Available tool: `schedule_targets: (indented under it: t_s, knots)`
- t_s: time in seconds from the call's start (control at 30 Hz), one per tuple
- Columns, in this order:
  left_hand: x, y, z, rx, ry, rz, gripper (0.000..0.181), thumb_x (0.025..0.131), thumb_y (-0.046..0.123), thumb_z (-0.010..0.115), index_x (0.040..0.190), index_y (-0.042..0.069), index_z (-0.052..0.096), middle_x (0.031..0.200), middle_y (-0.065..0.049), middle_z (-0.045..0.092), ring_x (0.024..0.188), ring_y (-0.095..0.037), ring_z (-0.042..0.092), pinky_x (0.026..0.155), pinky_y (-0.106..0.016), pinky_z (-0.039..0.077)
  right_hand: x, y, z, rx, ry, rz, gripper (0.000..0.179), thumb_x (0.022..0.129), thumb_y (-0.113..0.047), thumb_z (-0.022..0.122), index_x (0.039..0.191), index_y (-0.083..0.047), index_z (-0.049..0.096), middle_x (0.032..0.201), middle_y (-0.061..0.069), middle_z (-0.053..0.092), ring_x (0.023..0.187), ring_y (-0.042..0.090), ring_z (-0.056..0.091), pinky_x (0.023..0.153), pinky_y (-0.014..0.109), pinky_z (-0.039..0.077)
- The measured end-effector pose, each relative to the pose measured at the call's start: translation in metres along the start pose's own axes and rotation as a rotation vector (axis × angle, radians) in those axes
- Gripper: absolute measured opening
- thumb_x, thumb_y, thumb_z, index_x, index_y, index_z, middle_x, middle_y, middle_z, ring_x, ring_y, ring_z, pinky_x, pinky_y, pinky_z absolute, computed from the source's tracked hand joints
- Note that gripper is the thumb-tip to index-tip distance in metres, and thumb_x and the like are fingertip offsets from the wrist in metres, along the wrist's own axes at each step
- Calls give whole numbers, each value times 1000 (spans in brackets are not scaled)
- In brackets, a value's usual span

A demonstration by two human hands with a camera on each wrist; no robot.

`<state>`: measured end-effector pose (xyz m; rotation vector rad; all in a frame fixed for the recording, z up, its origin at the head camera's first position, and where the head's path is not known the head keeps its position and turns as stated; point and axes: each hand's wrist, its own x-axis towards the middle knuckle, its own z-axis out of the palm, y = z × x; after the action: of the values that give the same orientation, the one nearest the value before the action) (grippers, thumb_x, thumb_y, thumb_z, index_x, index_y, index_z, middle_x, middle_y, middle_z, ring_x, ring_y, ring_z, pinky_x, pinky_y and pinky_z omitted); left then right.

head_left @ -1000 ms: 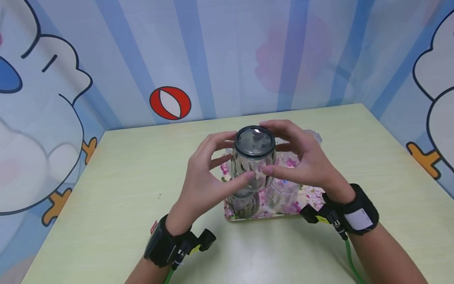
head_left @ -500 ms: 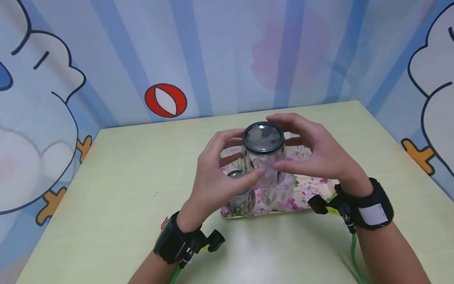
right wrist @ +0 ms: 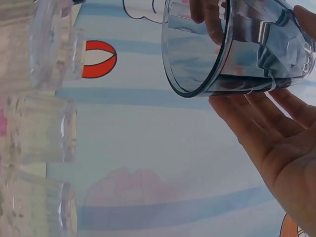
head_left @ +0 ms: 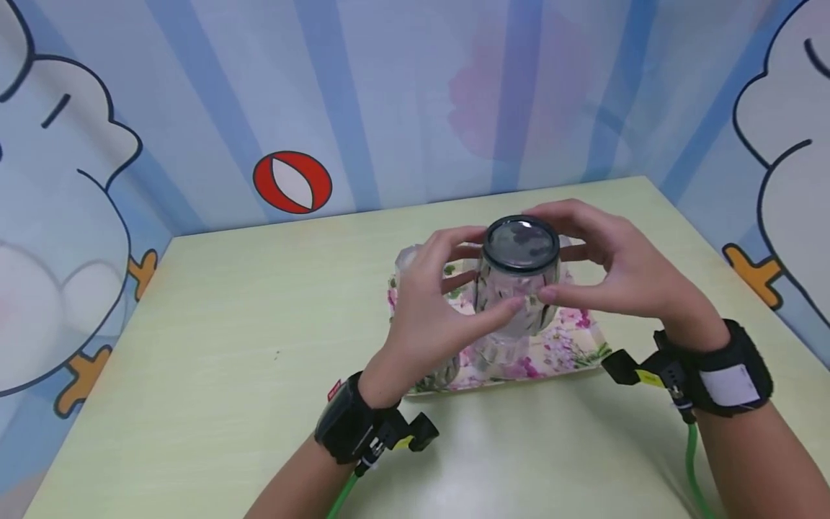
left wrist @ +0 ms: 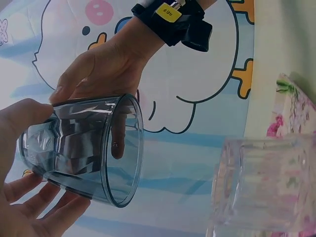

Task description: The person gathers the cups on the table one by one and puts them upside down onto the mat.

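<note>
A smoky bluish glass tumbler [head_left: 519,281] is held upside down above the tray, its dark base up. In the left wrist view its open rim [left wrist: 123,153] faces the table side. My left hand [head_left: 441,310] holds it from the left, thumb in front and fingers behind. On the opposite side my right hand [head_left: 616,267] grips it likewise, as the right wrist view shows with fingers [right wrist: 266,118] along its wall. Below stands a floral tray [head_left: 564,353] with several clear glasses, one [head_left: 444,371] at the front left. The held tumbler and left hand partly hide them.
A pale table [head_left: 259,346] extends around the tray. Behind it rises a blue striped backdrop [head_left: 415,108] with cartoon drawings. A clear glass [head_left: 406,256] stands at the tray's back left. Green cables [head_left: 694,461] run from the wrist cameras.
Both hands have carried the tumbler to the right above the tray, away from the front-left glass. The head view has shifted slightly.
</note>
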<state>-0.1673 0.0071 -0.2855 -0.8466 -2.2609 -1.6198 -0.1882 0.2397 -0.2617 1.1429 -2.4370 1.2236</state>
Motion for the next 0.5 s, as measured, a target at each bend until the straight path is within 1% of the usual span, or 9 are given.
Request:
schedule_targets:
  t_s: [0.17, 0.3, 0.5]
  knots:
    - [4, 0, 11, -20, -19, -4, 67, 75, 18, 81, 134, 12, 48, 131, -4, 53, 116, -16, 57, 93, -19, 54, -8, 5, -7, -16, 3, 10, 76, 70, 8, 76, 138, -9, 46, 128, -14, 54, 122, -3, 52, 91, 10, 51]
    - [6, 0, 21, -21, -36, -6, 67, 76, 18, 80, 134, 12, 47, 131, -4, 53, 117, -16, 57, 94, -19, 53, -16, 9, -11, -11, 8, 17, 77, 69, 9, 76, 138, -7, 46, 128, -11, 54, 121, -2, 53, 90, 9, 50]
    - [8, -2, 35, -21, -47, 3, 66, 77, 19, 79, 134, 12, 47, 132, -4, 52, 118, -15, 57, 95, -18, 53, -27, 15, -16, -29, 14, 28, 79, 68, 10, 76, 139, -6, 45, 130, -11, 54, 121, -2, 52, 90, 8, 49]
